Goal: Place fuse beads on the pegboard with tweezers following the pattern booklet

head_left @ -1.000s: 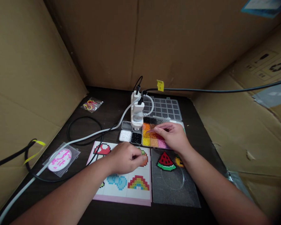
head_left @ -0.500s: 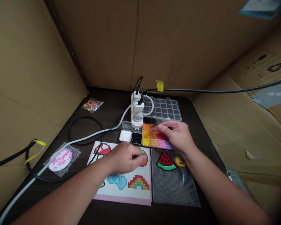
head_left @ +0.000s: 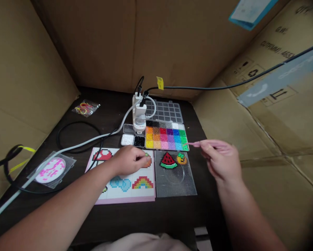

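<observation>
My right hand [head_left: 221, 158] is closed around pink tweezers [head_left: 197, 144], their tips over the green beads at the right edge of a sorted bead box [head_left: 167, 148]. Curled on a pattern sheet [head_left: 143, 191] is my left hand [head_left: 130, 160], its fingers closed with nothing visible in them, beside a partly covered orange pattern. Right of the sheet lies a clear pegboard [head_left: 177, 186]. It carries a watermelon slice of beads [head_left: 168, 160] and a smaller orange bead piece [head_left: 182, 159] with a green top.
Small boxes of white beads [head_left: 127, 139] and black beads [head_left: 139, 141] adjoin the bead box. Behind stand a power strip [head_left: 139, 123] and a gridded lid [head_left: 164, 111]. A white cable [head_left: 93, 140] crosses leftward past a pink-and-white disc [head_left: 52, 169]. Cardboard walls [head_left: 106, 45] enclose the table.
My right hand has moved right with the tweezers, from over the orange beads to the green ones, uncovering the bead box. The camera view has shifted; my left hand stays on the sheet.
</observation>
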Tool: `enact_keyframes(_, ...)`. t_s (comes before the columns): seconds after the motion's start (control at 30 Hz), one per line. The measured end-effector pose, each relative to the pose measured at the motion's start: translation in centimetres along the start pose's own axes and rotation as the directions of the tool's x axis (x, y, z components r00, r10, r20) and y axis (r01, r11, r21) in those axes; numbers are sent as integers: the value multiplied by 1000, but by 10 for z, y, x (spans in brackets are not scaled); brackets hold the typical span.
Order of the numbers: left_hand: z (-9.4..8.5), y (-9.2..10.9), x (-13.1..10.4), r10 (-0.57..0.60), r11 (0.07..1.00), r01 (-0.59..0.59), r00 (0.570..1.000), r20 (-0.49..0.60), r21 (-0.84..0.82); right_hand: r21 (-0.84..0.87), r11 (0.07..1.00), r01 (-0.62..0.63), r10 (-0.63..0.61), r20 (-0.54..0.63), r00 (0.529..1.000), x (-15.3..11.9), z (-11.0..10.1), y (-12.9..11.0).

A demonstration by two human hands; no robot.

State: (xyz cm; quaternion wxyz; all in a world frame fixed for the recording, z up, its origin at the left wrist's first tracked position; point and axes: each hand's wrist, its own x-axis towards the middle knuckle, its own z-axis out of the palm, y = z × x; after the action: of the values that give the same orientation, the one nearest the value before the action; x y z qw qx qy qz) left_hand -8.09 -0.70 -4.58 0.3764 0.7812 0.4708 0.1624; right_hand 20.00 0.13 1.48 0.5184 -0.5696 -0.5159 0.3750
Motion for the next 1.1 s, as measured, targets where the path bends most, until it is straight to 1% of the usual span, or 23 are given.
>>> enact_keyframes(0.07, 0, 0, 0, 0, 1000, 0, 1000, -2, 1, 24, 999, -39, 40, -62, 997, -16, -9, 17)
enact_keyframes(0.17, 0, 1, 0, 0, 1000, 0, 1000, -6, -11, 78, 994, -74, 84, -129, 988, -33, -15, 41)
enact_keyframes(0.23, -1, 2, 0, -7, 1000, 6, 1000, -5, -16, 94, 992, -90, 103, -144, 984, -39, -15, 52)
enact_keyframes(0.33, -1, 3, 0, -15, 1000, 15, 1000, -8, -8, 104, 990, -95, 111, -161, 981, -41, -14, 63)
enact_keyframes(0.47, 0, 2, 0, -12, 1000, 12, 1000, -3, -21, 125, 987, -97, 117, -162, 980, -40, -13, 70)
enact_keyframes(0.57, 0, 1, 0, -19, 999, 19, 1000, 9, -35, 125, 989, -78, 99, -172, 980, -41, -14, 73)
enact_keyframes(0.73, 0, 0, 0, -24, 998, 25, 1000, 17, -50, 124, 989, -81, 103, -179, 978, -41, -15, 73)
enact_keyframes(0.9, -1, 0, 1, -15, 999, 15, 1000, 23, -32, 77, 994, -79, 92, -186, 978, -41, -14, 71)
enact_keyframes(1.1, 0, -1, 1, -11, 1000, 12, 1000, 25, -23, 23, 998, -63, 66, -168, 984, -42, -16, 76)
